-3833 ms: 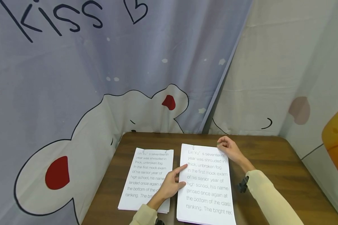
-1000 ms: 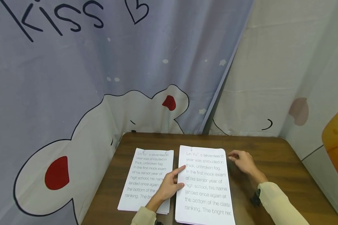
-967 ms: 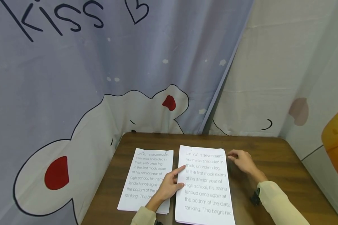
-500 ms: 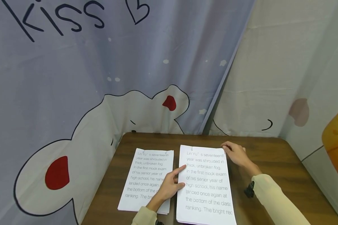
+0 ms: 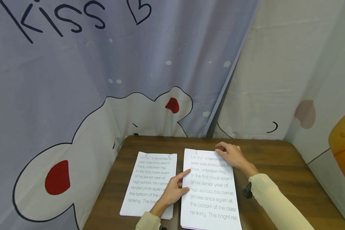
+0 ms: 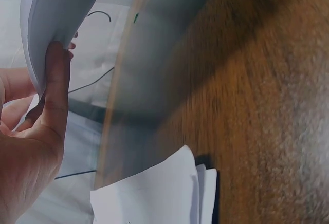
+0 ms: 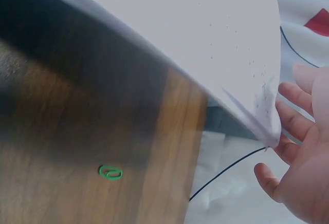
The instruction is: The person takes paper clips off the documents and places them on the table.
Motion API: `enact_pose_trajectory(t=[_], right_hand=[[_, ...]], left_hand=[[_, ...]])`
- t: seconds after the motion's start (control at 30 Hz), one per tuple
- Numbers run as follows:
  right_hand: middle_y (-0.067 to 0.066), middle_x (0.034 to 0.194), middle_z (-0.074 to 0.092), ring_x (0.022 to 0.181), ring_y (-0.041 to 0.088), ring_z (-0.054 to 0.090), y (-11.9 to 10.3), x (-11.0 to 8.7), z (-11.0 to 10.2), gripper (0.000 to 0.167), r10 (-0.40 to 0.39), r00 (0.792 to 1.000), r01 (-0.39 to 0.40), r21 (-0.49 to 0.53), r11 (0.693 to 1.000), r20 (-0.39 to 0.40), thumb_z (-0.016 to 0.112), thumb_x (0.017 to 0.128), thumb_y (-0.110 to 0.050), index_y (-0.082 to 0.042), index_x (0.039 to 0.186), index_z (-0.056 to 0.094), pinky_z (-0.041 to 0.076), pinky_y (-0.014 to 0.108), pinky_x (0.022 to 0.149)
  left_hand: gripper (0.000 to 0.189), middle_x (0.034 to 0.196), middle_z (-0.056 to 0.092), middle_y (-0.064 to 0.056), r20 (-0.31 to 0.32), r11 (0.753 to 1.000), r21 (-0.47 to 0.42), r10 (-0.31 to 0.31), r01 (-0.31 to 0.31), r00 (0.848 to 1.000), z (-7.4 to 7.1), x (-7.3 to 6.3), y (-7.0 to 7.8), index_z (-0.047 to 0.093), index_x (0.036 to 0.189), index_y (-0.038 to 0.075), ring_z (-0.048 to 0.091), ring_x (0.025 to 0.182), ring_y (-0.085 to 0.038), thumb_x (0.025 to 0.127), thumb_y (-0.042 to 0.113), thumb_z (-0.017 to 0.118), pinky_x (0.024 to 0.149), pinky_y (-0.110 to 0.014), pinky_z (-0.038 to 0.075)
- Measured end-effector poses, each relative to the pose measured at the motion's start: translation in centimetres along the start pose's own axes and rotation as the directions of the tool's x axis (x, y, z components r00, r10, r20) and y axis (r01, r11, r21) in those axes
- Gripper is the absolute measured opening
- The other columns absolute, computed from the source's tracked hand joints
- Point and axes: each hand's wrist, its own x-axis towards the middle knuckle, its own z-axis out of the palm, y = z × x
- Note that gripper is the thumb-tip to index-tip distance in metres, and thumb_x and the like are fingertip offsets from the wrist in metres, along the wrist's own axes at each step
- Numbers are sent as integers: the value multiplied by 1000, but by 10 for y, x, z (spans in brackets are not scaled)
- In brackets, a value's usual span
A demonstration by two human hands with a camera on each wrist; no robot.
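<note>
My left hand [image 5: 172, 192] grips the left edge of a stack of printed paper [image 5: 211, 191], thumb on one side and fingers on the other; in the left wrist view the stack's edge [image 6: 43, 34] bends between them. The stack is tilted up, with a paper clip [image 5: 196, 152] on its top edge at the left. My right hand [image 5: 233, 156] is at that top edge near the right corner. In the right wrist view its fingers [image 7: 295, 121] are loosely spread along the paper's edge, with no clip visible between them. A green paper clip [image 7: 110, 172] lies on the tabletop.
A second stack of printed paper [image 5: 143, 188] lies flat to the left, two clips on its top edge, partly covered by my left hand. The brown wooden table [image 5: 276, 166] ends at a curtain [image 5: 161, 70] behind and on the right.
My right hand, over the table right of the stack a second ago, has moved up and left along the top edge. Earlier it was at the top right corner. My left hand keeps its place.
</note>
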Motion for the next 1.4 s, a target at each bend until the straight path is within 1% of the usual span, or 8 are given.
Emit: enact_pose_trajectory(t=[0.2, 0.37, 0.53, 0.67, 0.9, 1.07, 1.17, 1.4], right_hand=[[-2, 108, 77, 100, 19, 69, -9, 6, 5, 22, -21, 999, 20, 50, 999, 27, 67, 105, -25, -14, 123, 73, 37, 49, 101], [1, 111, 75, 99, 17, 68, -16, 8, 10, 27, -12, 997, 4, 118, 993, 70, 66, 106, -26, -12, 127, 71, 55, 40, 90], [0, 114, 75, 101, 17, 68, -23, 11, 15, 29, 2, 995, -15, 133, 991, 98, 66, 106, -30, -14, 129, 71, 56, 38, 90], [0, 116, 75, 105, 18, 69, -30, 13, 17, 30, 12, 994, -23, 104, 994, 106, 65, 106, -33, -17, 131, 70, 55, 42, 93], [-2, 114, 76, 100, 16, 69, -39, 14, 24, 32, 2, 993, -10, 71, 997, 119, 67, 104, -36, -18, 131, 71, 55, 41, 89], [-1, 114, 79, 101, 18, 70, -40, 17, 29, 34, -26, 995, 23, 32, 999, 95, 72, 101, -36, -17, 128, 74, 42, 46, 98], [0, 113, 80, 98, 18, 70, -40, 17, 32, 33, -38, 995, 37, 12, 999, 87, 74, 99, -33, -14, 126, 75, 33, 44, 95], [-2, 104, 80, 92, 17, 70, -42, 20, 36, 23, -47, 997, 45, 36, 998, 53, 77, 96, -26, -14, 116, 77, 29, 43, 91]], left_hand=[[78, 147, 58, -30, 10, 1000, -6, 7, -7, 1000, 2, 1, -1, 46, 160, 10, 80, 96, -24, 89, -15, 64, 74, -35, 67], [78, 150, 57, -28, 12, 1000, -5, 8, -7, 1000, 6, 1, 1, 47, 160, 12, 80, 96, -23, 89, -15, 65, 74, -35, 67], [78, 150, 57, -27, 19, 1000, -10, 6, -6, 1000, 9, 1, 3, 48, 160, 14, 80, 96, -22, 89, -14, 65, 74, -35, 67], [77, 146, 59, -28, 27, 1000, -18, 14, -13, 1000, 10, 1, 3, 47, 160, 11, 80, 95, -24, 89, -14, 64, 73, -35, 67], [77, 142, 63, -28, 42, 999, -40, 22, -21, 999, 14, 2, 3, 47, 160, 11, 80, 95, -26, 89, -15, 64, 74, -35, 67], [77, 142, 63, -26, 45, 999, -44, 16, -14, 999, 18, 5, 3, 47, 160, 12, 80, 95, -23, 89, -13, 64, 74, -36, 67], [76, 140, 63, -27, 46, 999, -53, 11, -9, 999, 19, 5, 3, 47, 160, 10, 80, 95, -24, 89, -14, 64, 75, -36, 67], [77, 138, 66, -26, 37, 998, -62, 8, -5, 999, 21, 6, 3, 49, 159, 12, 80, 96, -26, 89, -15, 65, 75, -35, 66]])
